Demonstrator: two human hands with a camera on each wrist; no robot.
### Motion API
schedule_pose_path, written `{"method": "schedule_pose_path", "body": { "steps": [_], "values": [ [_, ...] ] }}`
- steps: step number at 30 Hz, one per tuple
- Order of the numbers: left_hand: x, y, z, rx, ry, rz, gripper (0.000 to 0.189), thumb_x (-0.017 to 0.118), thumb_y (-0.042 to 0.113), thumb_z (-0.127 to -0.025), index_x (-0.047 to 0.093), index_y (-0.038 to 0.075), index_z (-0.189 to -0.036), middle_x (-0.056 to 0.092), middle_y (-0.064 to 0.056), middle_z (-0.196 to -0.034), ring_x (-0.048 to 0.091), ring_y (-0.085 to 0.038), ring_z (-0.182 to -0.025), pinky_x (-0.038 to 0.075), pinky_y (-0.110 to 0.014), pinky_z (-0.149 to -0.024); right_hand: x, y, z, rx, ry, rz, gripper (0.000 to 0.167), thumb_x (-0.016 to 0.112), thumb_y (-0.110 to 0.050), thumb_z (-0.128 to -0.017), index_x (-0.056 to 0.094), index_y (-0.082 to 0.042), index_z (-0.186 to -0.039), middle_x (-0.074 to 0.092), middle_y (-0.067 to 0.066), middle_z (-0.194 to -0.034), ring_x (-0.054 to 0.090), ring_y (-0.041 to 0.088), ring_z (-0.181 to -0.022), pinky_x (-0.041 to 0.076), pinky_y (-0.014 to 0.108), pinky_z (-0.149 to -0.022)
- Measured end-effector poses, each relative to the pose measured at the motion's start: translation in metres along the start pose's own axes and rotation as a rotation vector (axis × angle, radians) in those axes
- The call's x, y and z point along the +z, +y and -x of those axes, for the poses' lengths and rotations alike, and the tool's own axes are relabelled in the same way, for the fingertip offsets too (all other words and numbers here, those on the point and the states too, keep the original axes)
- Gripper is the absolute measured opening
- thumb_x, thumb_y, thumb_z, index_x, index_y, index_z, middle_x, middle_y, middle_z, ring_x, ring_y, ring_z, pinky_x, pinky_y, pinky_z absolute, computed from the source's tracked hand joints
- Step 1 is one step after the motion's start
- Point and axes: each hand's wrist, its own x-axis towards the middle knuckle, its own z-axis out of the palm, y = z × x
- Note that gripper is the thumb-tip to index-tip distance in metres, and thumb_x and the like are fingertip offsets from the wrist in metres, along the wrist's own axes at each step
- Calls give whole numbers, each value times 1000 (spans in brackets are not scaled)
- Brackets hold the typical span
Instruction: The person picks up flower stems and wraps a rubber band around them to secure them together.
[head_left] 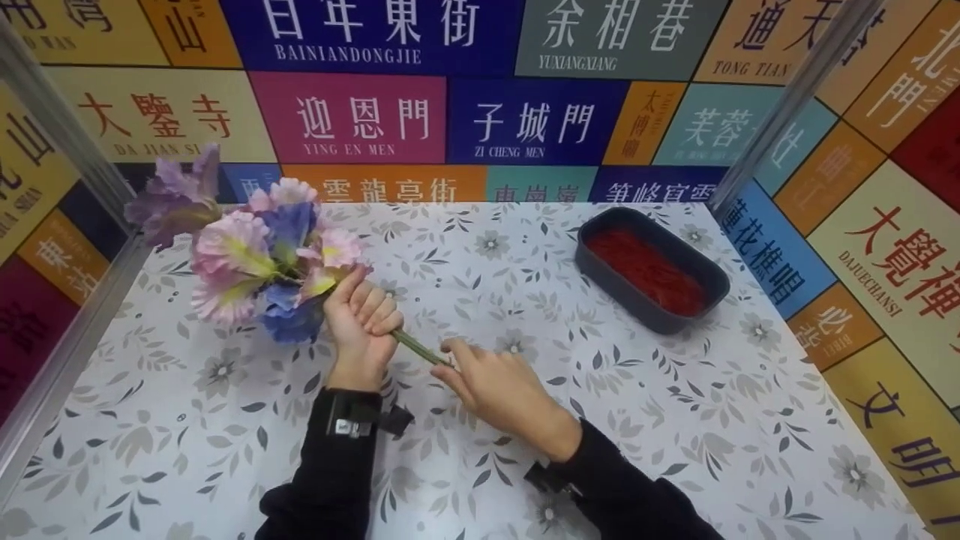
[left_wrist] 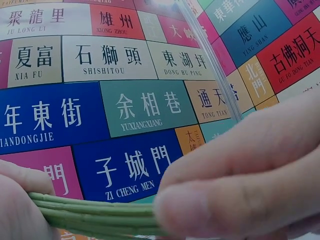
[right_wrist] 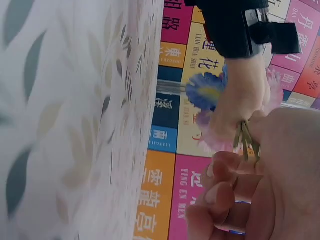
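Observation:
A bouquet of pink, purple and blue flowers (head_left: 236,251) is held at the left of the table, its blooms toward the far left. Just below the blooms, my left hand (head_left: 364,319) grips the bundled green stems (head_left: 418,346) with curled fingers. My right hand (head_left: 506,390) is at the lower ends of the stems, thumb and index finger closing on them. In the left wrist view the stems (left_wrist: 100,212) run between both hands, and right-hand fingers cover their ends. The right wrist view shows the cut ends (right_wrist: 245,140) close to the curled right fingers.
A dark grey rectangular tub (head_left: 619,298) with red material inside stands at the back right of the table. White cloth with a leaf print (head_left: 465,465) covers the tabletop. Panels with coloured signs (head_left: 352,112) enclose the back and both sides, with metal posts (head_left: 799,97) at the corners.

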Motion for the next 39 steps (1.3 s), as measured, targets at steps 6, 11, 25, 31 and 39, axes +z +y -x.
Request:
{"method": "schedule_pose_path", "body": {
  "steps": [6, 11, 25, 31, 39],
  "values": [
    [0, 2, 0, 37, 0, 35, 58, 36, 24, -109, 24, 16, -52, 30, 3, -38, 9, -6, -39, 12, -18, -35, -40, 58, 7, 173, -50, 0, 42, 45, -43, -108, 55, -9, -130, 62, 2, -72, 52, 16, -50, 45, 31, -45],
    [0, 2, 0, 67, -5, 31, 57, 36, 24, -109, 24, 16, -54, 30, 3, -39, 9, -6, -40, 15, -19, -34, -67, 132, 16, 368, -19, 36, 40, 50, -41, -107, 55, -8, -128, 61, 7, -75, 55, 24, -55, 48, 41, -50],
    [3, 2, 1, 58, -5, 40, 59, 36, 24, -109, 24, 17, -53, 29, 4, -39, 9, -6, -39, 14, -18, -33, -87, 268, 66, 593, -139, 56, 36, 63, -9, -100, 58, 0, -134, 59, 26, -112, 58, 48, -107, 45, 66, -92],
    [3, 3, 0, 62, 11, 30, 59, 37, 24, -109, 24, 17, -52, 30, 4, -38, 10, -6, -38, 14, -18, -33, -89, 284, 77, 609, -219, -15, 39, 64, -13, -100, 58, 1, -136, 60, 28, -118, 55, 47, -114, 43, 65, -98],
    [3, 6, -1, 63, 28, 26, 59, 37, 24, -109, 23, 17, -52, 30, 4, -38, 11, -6, -38, 14, -18, -33, -83, 291, 72, 685, -246, -88, 40, 68, -19, -99, 61, -4, -136, 56, 30, -134, 47, 50, -129, 34, 67, -108]
  ]
}}
